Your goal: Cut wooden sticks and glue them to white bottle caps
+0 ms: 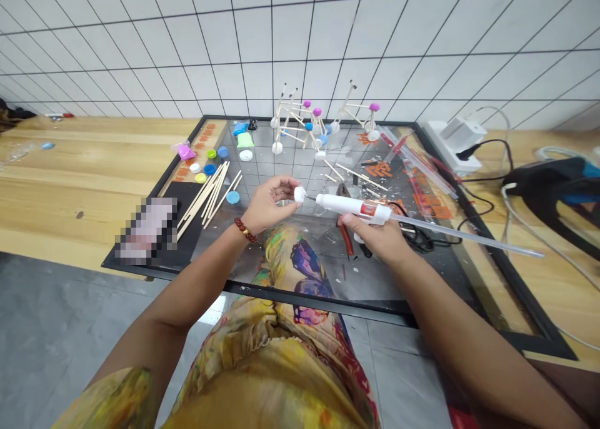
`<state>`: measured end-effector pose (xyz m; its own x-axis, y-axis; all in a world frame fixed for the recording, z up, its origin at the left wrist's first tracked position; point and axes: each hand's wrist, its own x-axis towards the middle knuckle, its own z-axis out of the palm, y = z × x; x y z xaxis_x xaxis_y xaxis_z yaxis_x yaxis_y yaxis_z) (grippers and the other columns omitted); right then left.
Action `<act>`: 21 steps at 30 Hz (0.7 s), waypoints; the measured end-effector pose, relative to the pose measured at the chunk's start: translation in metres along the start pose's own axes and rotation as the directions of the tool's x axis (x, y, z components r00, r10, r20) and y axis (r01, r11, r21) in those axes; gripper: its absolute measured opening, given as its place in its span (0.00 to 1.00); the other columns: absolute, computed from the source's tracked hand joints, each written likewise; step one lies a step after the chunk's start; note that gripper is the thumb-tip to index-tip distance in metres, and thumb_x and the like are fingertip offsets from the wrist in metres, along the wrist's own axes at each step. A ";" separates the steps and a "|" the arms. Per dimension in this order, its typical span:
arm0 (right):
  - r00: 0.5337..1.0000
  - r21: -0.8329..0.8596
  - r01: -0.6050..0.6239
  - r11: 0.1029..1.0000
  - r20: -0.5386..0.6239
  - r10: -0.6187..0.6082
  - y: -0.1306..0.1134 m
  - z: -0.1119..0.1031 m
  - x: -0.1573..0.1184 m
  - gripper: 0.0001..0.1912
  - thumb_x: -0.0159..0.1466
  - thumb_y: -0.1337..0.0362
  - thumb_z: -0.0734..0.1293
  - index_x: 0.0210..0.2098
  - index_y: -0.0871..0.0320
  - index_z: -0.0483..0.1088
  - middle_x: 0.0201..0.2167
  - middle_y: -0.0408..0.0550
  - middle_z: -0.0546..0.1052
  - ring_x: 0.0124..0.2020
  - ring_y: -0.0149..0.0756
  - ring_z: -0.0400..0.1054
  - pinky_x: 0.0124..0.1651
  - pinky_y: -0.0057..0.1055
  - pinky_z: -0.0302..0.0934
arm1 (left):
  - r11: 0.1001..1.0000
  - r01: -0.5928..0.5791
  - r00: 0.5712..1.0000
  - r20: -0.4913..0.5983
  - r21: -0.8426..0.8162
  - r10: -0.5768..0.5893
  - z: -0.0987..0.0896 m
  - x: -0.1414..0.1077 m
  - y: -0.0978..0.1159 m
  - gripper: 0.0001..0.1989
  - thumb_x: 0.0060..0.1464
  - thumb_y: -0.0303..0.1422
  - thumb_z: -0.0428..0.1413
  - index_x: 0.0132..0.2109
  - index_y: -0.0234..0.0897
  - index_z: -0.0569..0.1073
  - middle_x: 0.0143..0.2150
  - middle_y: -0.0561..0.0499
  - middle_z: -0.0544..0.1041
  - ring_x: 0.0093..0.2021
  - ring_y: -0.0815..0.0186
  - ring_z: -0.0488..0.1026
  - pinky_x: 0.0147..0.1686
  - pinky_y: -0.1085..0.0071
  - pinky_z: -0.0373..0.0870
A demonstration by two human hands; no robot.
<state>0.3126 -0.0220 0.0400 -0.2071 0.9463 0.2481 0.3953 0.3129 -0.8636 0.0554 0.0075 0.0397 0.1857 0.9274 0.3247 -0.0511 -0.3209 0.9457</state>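
My left hand [269, 202] pinches a small white bottle cap [299, 194] between thumb and fingers above the glass top. Wrapped in my right hand [380, 238] is a white hot glue gun [340, 204], its nozzle pointing left, right by the cap; whether they touch I cannot tell. A long clear glue stick [469, 234] sticks out of the gun's rear. Below the gun lie pliers [345, 236] with red handles. Behind my hands stand figures built of thin sticks and caps, one with a white cap [277, 148], another with a pink cap [374, 107].
Wooden sticks [205, 192] lie left of my left hand, near a light blue cap [233, 197] and several coloured caps. Packets, including a pink one [186, 152], lie farther back. A power strip [452, 147] and black cables [422, 238] are at right. A tiled wall [234, 54] rises behind.
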 end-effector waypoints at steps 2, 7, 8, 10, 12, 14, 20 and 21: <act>1.000 0.013 -0.011 1.000 0.011 0.011 0.002 0.001 0.000 0.27 0.58 0.35 0.71 0.30 0.54 0.73 0.23 0.45 0.75 0.27 0.39 0.70 0.31 0.34 0.64 | 1.000 -0.012 1.000 0.014 0.018 0.012 -0.001 -0.001 -0.001 0.22 0.42 0.33 0.74 0.45 0.35 0.77 0.45 0.45 0.82 0.46 0.62 0.81 0.53 0.62 0.79; 0.999 0.016 0.029 0.999 0.031 -0.029 -0.002 0.002 0.000 0.27 0.58 0.36 0.71 0.25 0.54 0.70 0.22 0.44 0.72 0.25 0.36 0.65 0.30 0.34 0.60 | 0.999 -0.035 0.997 0.066 0.040 0.032 -0.003 -0.001 -0.002 0.21 0.46 0.36 0.73 0.46 0.35 0.78 0.48 0.42 0.83 0.49 0.59 0.82 0.57 0.58 0.78; 0.999 0.013 0.038 0.999 0.036 -0.038 -0.003 0.002 0.000 0.27 0.59 0.36 0.71 0.24 0.54 0.69 0.22 0.44 0.71 0.25 0.35 0.64 0.30 0.33 0.59 | 0.997 -0.049 0.996 0.074 0.057 0.045 -0.003 -0.001 -0.002 0.20 0.47 0.36 0.73 0.46 0.35 0.79 0.48 0.43 0.83 0.49 0.59 0.82 0.57 0.58 0.78; 0.998 0.012 0.045 0.999 0.044 -0.046 -0.007 0.002 0.000 0.28 0.59 0.36 0.71 0.24 0.54 0.67 0.21 0.42 0.69 0.24 0.33 0.61 0.29 0.33 0.56 | 0.992 -0.087 0.993 0.086 0.094 0.079 -0.004 -0.001 -0.001 0.20 0.48 0.37 0.72 0.46 0.35 0.79 0.49 0.43 0.84 0.50 0.59 0.81 0.58 0.58 0.77; 0.998 0.019 0.046 0.999 0.043 -0.046 -0.009 0.002 0.000 0.28 0.59 0.37 0.71 0.23 0.54 0.66 0.20 0.41 0.67 0.23 0.32 0.59 0.28 0.32 0.53 | 0.985 -0.120 0.990 0.093 0.123 0.109 -0.004 -0.001 -0.001 0.20 0.48 0.38 0.72 0.46 0.36 0.80 0.49 0.43 0.84 0.51 0.59 0.81 0.59 0.58 0.76; 0.998 0.026 0.053 0.998 0.041 -0.054 -0.011 0.003 0.000 0.28 0.59 0.37 0.72 0.23 0.54 0.66 0.20 0.40 0.66 0.23 0.31 0.58 0.27 0.32 0.52 | 0.980 -0.137 0.988 0.095 0.143 0.124 -0.004 0.000 -0.001 0.20 0.48 0.38 0.72 0.46 0.36 0.80 0.49 0.43 0.84 0.52 0.58 0.81 0.59 0.57 0.76; 0.996 -0.021 0.057 0.998 0.071 -0.056 -0.016 0.002 -0.001 0.25 0.61 0.39 0.71 0.25 0.54 0.67 0.21 0.42 0.67 0.24 0.34 0.60 0.30 0.33 0.54 | 0.979 -0.132 0.989 0.080 0.156 0.121 -0.003 0.000 -0.002 0.19 0.46 0.37 0.73 0.45 0.38 0.82 0.48 0.43 0.84 0.52 0.58 0.81 0.60 0.57 0.75; 0.996 -0.037 0.053 0.998 0.070 -0.051 -0.017 0.002 -0.001 0.25 0.61 0.40 0.71 0.24 0.53 0.66 0.21 0.42 0.67 0.25 0.34 0.59 0.30 0.34 0.54 | 0.978 -0.128 0.990 0.072 0.163 0.118 -0.003 0.000 -0.002 0.19 0.45 0.37 0.73 0.45 0.38 0.82 0.48 0.44 0.84 0.52 0.58 0.81 0.60 0.57 0.75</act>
<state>0.3042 -0.0289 0.0532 -0.2887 0.9213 0.2604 0.4162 0.3657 -0.8325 0.0525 0.0090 0.0380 0.2485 0.8670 0.4319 0.0861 -0.4639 0.8817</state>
